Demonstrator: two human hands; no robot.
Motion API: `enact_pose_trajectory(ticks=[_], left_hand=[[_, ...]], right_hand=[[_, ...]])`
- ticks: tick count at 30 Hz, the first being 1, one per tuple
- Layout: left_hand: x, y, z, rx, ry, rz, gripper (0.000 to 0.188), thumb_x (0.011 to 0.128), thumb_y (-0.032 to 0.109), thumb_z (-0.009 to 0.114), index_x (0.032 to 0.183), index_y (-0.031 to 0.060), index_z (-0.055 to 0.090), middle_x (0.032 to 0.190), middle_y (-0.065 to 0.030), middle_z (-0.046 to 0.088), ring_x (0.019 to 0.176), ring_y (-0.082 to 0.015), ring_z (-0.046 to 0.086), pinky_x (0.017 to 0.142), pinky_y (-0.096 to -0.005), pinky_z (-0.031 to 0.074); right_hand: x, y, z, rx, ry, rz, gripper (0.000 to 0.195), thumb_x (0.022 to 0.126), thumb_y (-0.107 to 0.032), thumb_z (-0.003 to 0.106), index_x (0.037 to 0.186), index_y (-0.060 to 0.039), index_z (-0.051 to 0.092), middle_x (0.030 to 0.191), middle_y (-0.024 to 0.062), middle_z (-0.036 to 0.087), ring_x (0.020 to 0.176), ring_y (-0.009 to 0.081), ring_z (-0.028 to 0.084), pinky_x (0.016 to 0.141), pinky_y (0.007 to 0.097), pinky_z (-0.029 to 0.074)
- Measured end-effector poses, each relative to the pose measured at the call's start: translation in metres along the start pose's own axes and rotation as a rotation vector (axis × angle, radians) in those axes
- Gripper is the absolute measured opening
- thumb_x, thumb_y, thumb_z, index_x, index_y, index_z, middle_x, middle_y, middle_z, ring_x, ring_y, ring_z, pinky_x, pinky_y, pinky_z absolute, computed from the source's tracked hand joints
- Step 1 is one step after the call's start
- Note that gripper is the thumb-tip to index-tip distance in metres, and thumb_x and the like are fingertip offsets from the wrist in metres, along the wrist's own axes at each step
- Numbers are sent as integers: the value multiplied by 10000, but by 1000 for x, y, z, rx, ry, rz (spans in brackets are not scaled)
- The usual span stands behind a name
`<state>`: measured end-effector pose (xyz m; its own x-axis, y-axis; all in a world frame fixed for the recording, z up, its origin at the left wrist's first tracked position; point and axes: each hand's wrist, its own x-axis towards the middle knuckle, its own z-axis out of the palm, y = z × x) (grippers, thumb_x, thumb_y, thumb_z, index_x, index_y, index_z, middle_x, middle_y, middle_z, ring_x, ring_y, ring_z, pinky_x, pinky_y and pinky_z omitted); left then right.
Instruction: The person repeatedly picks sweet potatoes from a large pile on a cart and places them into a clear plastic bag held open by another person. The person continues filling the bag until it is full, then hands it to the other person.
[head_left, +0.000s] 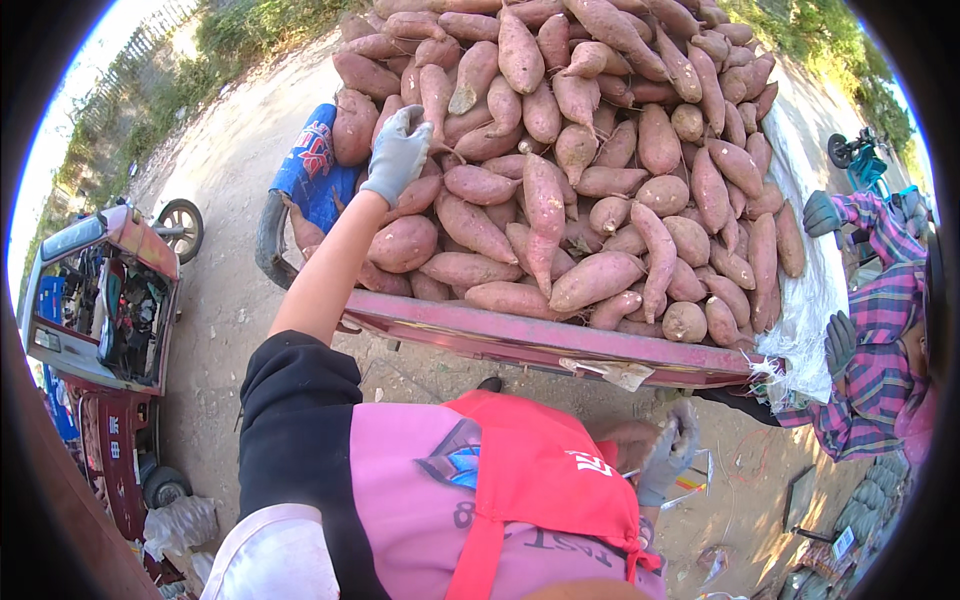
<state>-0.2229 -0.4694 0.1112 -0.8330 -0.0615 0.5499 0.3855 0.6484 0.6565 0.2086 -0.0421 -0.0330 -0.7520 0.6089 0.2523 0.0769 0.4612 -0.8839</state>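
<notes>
A high heap of sweet potatoes (542, 202) fills the bed of a cart with a red metal side board (555, 335). My left hand (400, 150), in a grey-white glove, reaches over the heap's left part, its fingers curled beside a sweet potato (436, 97); whether it grips anything cannot be told. Low at the right, below the side board, is my right hand (670, 450), also gloved, fingers bent, near my red apron (555, 480). What lies inside its fingers is not clear. Blue printed sacking (311, 169) lies at the heap's left edge.
A person in a plaid shirt (885, 300) and dark gloves stands at the right by white woven sheeting (806, 300). A red three-wheeled vehicle (124, 397) stands at the left. A curved black tube (271, 240) borders the cart's left corner. Net bags (870, 502) lie at the lower right.
</notes>
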Motion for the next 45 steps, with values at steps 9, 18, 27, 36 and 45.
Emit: enact_pose_trajectory(ticks=[9,18,27,36,45], left_hand=[[121,5,105,654,-163,-12,919,818,507,726,1522,-1,425,1346,-282,623,1260,-426,590,1124,-539,376],[144,-78,24,-816,-358,-536,442,928,320,668,1207,-23,679,1035,-184,749,950,-285,735,792,-375,611],[-46,67,-13,-1344,-764,-574,450,968,189,658,1365,5,555,1284,-157,664,1085,-234,692,911,-383,598],[-12,100,43,-726,-705,-118,518,1012,321,664,1384,-26,571,1217,-85,652,1147,-150,592,961,-292,498],[206,-16,173,-199,-401,-101,826,864,615,708,1329,-64,636,1335,-283,642,1278,-334,596,1084,-418,457]], right_hand=[[33,-87,90,-258,-180,-401,253,973,-27,612,1206,-26,711,1152,152,730,1067,330,695,945,429,545],[18,-88,96,-147,-157,-254,234,990,-6,586,1195,-2,698,1112,141,721,1016,258,706,906,373,560],[78,-183,145,873,-598,198,480,1054,-170,584,1499,-39,459,1340,150,627,1163,242,641,1051,407,509],[74,-163,166,1368,-478,476,667,973,-360,672,1539,-107,425,1543,120,488,1405,306,493,1179,516,408],[46,-137,119,1539,-299,528,755,979,-560,585,1522,-57,437,1422,187,599,1194,336,666,959,508,596]])
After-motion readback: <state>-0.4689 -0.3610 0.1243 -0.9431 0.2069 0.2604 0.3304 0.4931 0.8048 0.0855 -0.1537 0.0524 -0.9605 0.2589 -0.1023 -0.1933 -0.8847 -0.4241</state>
